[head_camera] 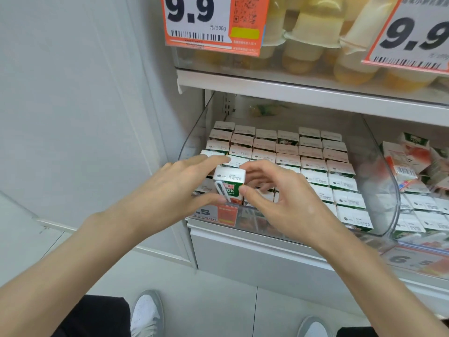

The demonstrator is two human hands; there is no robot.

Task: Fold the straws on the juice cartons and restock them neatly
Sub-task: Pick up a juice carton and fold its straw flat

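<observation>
A small white and green juice carton [229, 182] is held upright just above the front left corner of a clear plastic shelf bin [386, 190]. A white straw [221, 190] in its wrapper runs down the carton's front face. My left hand [175, 188] holds the carton from the left, thumb under its lower edge, fingers reaching over the top. My right hand [272, 190] pinches the carton's right side with thumb and curled fingers. Several rows of like cartons [313, 164] fill the bin, tops up.
A second bin [425, 190] of cartons stands to the right. Orange price tags [213, 23] hang from the shelf above, which holds yellow jelly cups [306, 37]. A white wall panel [85, 117] lies left. My shoes [145, 312] stand on the grey floor.
</observation>
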